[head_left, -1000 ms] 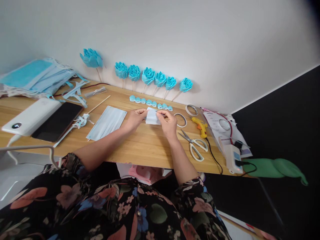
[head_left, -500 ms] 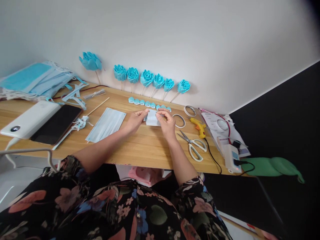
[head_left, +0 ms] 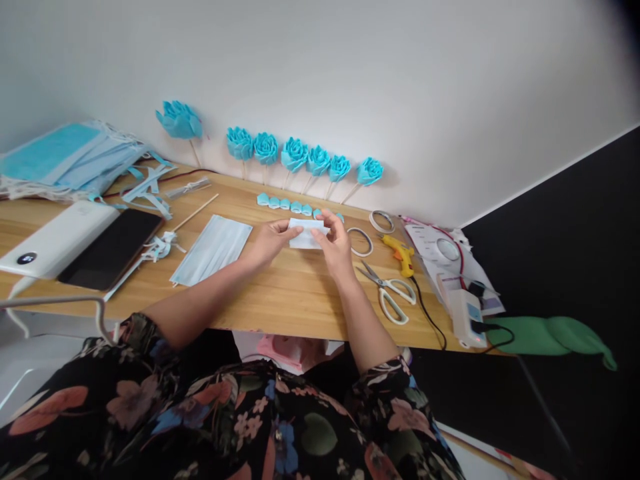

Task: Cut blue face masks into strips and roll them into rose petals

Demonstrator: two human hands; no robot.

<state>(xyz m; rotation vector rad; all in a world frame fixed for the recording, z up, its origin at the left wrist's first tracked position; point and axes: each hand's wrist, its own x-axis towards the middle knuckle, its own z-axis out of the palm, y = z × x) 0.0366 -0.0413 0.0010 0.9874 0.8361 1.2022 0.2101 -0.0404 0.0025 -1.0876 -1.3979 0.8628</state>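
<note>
Between my hands is a small pale piece of mask fabric (head_left: 307, 235), stretched flat above the table. My left hand (head_left: 275, 239) pinches its left edge with the thumb on top. The right side is gripped by my right hand (head_left: 334, 241), thumb across the front and fingers behind. Just beyond lies a row of small folded blue petals (head_left: 285, 204), partly hidden by my right fingers. A light blue face mask (head_left: 213, 250) lies flat on the table to the left of my left hand.
Blue fabric flowers (head_left: 295, 155) on sticks lean against the wall. Scissors (head_left: 387, 290), a yellow glue gun (head_left: 400, 255) and tape rolls (head_left: 360, 241) lie on the right. A mask stack (head_left: 60, 157), a power bank (head_left: 55, 237) and a phone (head_left: 113, 248) occupy the left.
The fabric piece, folded or creased before, now appears flat and smooth. My right fingers have lifted behind it, and my left thumb has moved onto its face.
</note>
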